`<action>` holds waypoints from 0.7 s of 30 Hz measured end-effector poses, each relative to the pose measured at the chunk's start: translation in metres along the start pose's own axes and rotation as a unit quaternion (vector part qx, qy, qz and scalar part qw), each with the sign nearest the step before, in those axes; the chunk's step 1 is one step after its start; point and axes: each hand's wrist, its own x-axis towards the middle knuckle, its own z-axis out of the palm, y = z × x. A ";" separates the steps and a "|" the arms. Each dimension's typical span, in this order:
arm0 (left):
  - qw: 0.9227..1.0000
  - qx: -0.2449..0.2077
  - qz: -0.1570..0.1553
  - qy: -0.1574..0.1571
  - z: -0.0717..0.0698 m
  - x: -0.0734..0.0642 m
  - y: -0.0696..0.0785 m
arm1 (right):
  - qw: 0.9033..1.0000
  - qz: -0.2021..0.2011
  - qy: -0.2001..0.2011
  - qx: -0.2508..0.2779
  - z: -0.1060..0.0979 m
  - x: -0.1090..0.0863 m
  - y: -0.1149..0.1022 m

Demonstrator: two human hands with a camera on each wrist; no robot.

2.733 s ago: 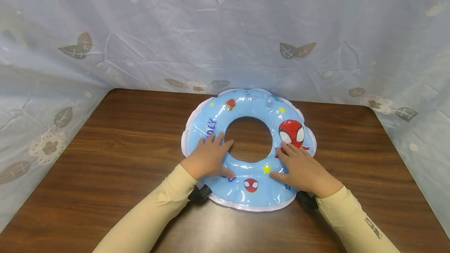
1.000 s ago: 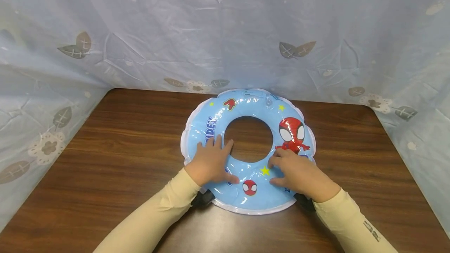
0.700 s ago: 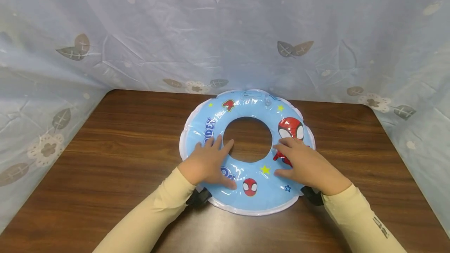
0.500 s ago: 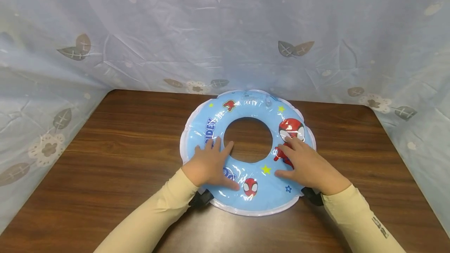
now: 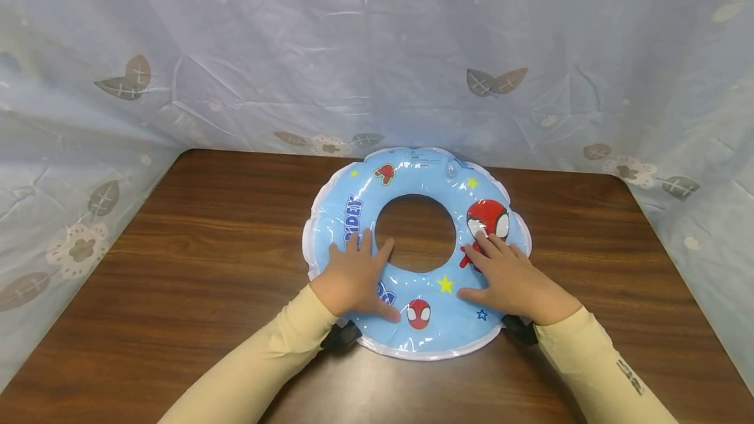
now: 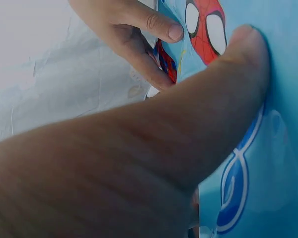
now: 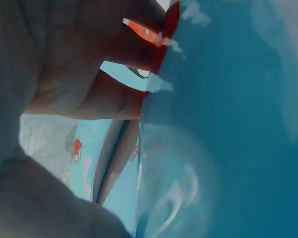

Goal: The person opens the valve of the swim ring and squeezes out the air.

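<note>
A light blue inflatable swim ring [image 5: 436, 335] with red cartoon faces, yellow stars and a white scalloped edge lies flat on the table. My left hand [image 5: 353, 277] rests on its near left part, fingers spread and straight, thumb pointing right. On the right part lies my right hand [image 5: 512, 278], its fingers extended over the large red printed figure. In the left wrist view the left thumb [image 6: 248, 44] presses on the ring beside a small printed face. The right wrist view shows the right fingertips touching the ring's shiny surface [image 7: 228, 124].
The dark wooden table [image 5: 224, 214] extends on both sides of the ring. A pale curtain [image 5: 412, 38] with leaf and flower prints hangs behind and at both sides, close to the ring's far edge. Black straps [image 5: 341, 335] sit at the wrists.
The right hand's fingers were more bent a second ago and nearer the yellow star; now they lie extended, further right. The left hand shifted only slightly. The ring stays in almost the same place.
</note>
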 end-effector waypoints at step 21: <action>1.000 -0.022 0.008 -0.005 -0.008 -0.006 -0.002 | 0.999 0.039 -0.033 -0.004 -0.004 -0.010 -0.018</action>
